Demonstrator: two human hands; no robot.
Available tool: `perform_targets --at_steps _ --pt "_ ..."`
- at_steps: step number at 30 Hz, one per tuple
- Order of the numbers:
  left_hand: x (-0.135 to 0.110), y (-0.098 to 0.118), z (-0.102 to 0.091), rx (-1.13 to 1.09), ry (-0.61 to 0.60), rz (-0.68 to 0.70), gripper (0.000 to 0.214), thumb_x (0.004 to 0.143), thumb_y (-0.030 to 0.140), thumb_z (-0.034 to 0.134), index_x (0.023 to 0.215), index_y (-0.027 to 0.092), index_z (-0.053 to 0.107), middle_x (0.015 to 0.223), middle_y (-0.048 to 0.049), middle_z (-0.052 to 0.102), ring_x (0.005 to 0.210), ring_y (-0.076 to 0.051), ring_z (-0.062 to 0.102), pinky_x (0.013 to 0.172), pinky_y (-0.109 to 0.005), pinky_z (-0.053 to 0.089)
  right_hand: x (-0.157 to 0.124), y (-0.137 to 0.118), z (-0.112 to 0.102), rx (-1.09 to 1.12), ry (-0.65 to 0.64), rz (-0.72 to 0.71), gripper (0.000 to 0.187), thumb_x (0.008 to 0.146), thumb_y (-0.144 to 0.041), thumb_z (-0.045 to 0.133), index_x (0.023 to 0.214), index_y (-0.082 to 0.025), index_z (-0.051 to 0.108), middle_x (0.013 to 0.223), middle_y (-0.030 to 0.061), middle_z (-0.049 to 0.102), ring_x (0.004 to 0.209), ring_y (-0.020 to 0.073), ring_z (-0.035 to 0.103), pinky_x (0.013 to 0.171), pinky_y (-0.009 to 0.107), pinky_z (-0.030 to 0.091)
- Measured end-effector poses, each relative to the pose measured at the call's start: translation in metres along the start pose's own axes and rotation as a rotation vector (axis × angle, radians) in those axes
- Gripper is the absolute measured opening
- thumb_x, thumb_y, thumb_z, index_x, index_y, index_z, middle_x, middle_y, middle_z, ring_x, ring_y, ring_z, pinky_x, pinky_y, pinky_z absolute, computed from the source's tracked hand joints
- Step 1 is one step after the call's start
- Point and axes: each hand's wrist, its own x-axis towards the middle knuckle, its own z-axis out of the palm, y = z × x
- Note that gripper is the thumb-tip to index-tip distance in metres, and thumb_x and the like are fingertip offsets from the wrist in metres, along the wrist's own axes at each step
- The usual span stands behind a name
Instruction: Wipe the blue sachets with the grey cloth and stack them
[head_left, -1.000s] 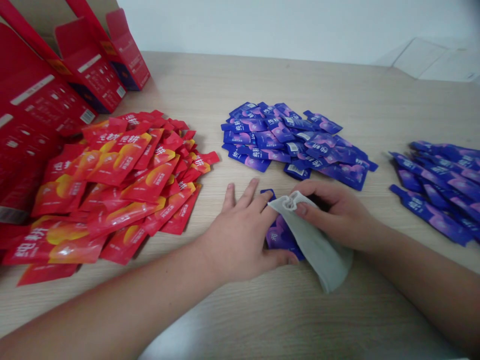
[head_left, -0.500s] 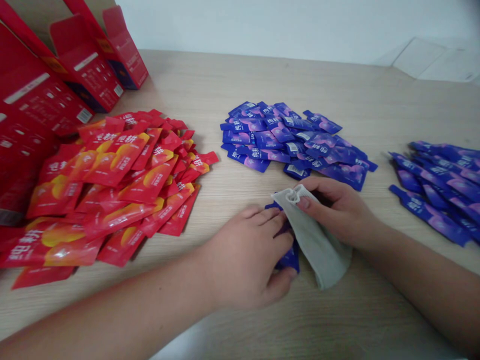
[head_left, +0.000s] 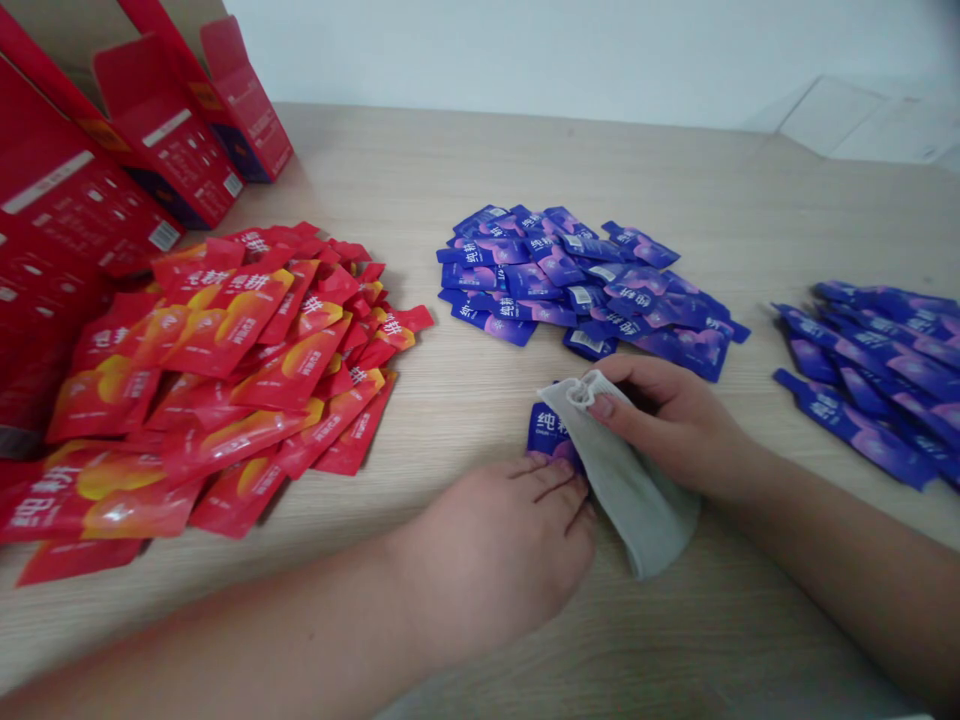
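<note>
My right hand (head_left: 664, 415) pinches a pale grey-green cloth (head_left: 637, 480) near its rolled white edge, with the thumb on top. Partly under that cloth lies a single blue-purple sachet (head_left: 544, 430) with white lettering. My left hand (head_left: 517, 530) is back-up over the lower part of this sachet, its fingers bent together onto it and its thumb hidden. The cloth hangs down beside the left fingers towards the tabletop.
A heap of red and orange sachets (head_left: 225, 350) spreads at the left, before several open red boxes (head_left: 180, 160). Blue sachets (head_left: 585, 270) are piled behind my hands, and more blue sachets (head_left: 877, 370) lie at the right. A whitish object (head_left: 862, 120) stands at the back right.
My left hand has shifted down and its thumb has gone out of sight, baring the sachet's lettered upper part. My right hand and the cloth have hardly moved.
</note>
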Motion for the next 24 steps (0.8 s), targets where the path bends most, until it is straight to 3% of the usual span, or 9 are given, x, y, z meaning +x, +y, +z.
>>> perform_targets --at_steps 4,6,9,12,14,17,20,24 --pt "-0.002 0.001 -0.003 -0.057 0.025 0.022 0.028 0.111 0.021 0.050 0.114 0.017 0.077 0.129 -0.0058 0.079 0.116 -0.022 0.074 0.098 -0.034 0.059 -0.001 -0.001 0.001 0.026 0.003 0.026 0.027 0.098 -0.052 0.074 0.102 -0.026 0.078 0.088 0.0024 0.076 0.075 0.0201 0.069 0.061 0.030 0.055" --pt "0.001 -0.003 -0.006 -0.098 0.016 -0.004 0.026 0.109 0.027 0.053 0.120 0.017 0.074 0.133 -0.0064 0.077 0.120 -0.024 0.071 0.099 -0.039 0.058 0.000 0.000 0.001 0.033 0.009 0.032 0.028 0.098 -0.053 0.074 0.102 -0.026 0.077 0.089 0.0024 0.076 0.075 0.0201 0.069 0.063 0.031 0.056" --pt "0.006 -0.010 -0.006 -0.158 0.020 -0.097 0.050 0.107 0.049 0.054 0.139 0.012 0.066 0.148 -0.0139 0.067 0.139 -0.034 0.060 0.114 -0.050 0.049 0.001 0.002 0.002 0.070 0.065 0.029 0.028 0.096 -0.054 0.076 0.102 -0.026 0.077 0.090 0.0027 0.077 0.079 0.0211 0.071 0.068 0.033 0.059" --pt "0.011 -0.011 -0.002 -0.185 -0.001 -0.198 0.074 0.108 0.060 0.050 0.158 0.006 0.049 0.168 -0.0210 0.046 0.160 -0.038 0.036 0.132 -0.057 0.027 0.002 0.006 0.004 0.173 0.158 0.089 0.030 0.094 -0.055 0.078 0.102 -0.027 0.076 0.090 0.0027 0.077 0.075 0.0212 0.070 0.063 0.033 0.059" --pt "0.012 -0.009 0.000 -0.199 -0.051 -0.253 0.073 0.109 0.058 0.049 0.165 0.011 0.040 0.175 -0.0195 0.034 0.165 -0.038 0.028 0.134 -0.063 0.019 0.002 0.008 0.005 0.236 0.200 0.136 0.029 0.094 -0.056 0.078 0.102 -0.028 0.075 0.088 0.0019 0.076 0.068 0.0199 0.067 0.058 0.033 0.057" --pt "0.012 -0.005 0.001 -0.202 -0.118 -0.305 0.071 0.109 0.059 0.052 0.165 0.018 0.042 0.177 -0.0179 0.030 0.166 -0.042 0.023 0.132 -0.071 0.011 0.002 0.008 0.007 0.274 0.226 0.154 0.028 0.094 -0.055 0.079 0.101 -0.029 0.074 0.087 0.0013 0.075 0.064 0.0188 0.064 0.055 0.033 0.056" --pt "0.010 -0.005 0.004 -0.207 -0.118 -0.296 0.080 0.104 0.068 0.054 0.164 0.016 0.043 0.177 -0.0204 0.029 0.167 -0.043 0.018 0.134 -0.067 0.007 0.001 0.008 0.007 0.265 0.226 0.140 0.028 0.094 -0.056 0.078 0.101 -0.029 0.073 0.089 0.0022 0.076 0.065 0.0195 0.065 0.054 0.033 0.056" --pt "0.007 -0.011 0.011 -0.216 0.027 -0.258 0.126 0.088 0.087 0.063 0.171 0.004 0.017 0.178 -0.0283 0.016 0.168 -0.043 0.005 0.135 -0.063 0.003 0.003 0.009 0.004 0.162 0.276 0.104 0.030 0.095 -0.057 0.077 0.101 -0.028 0.072 0.087 0.0024 0.075 0.068 0.0207 0.067 0.055 0.033 0.055"
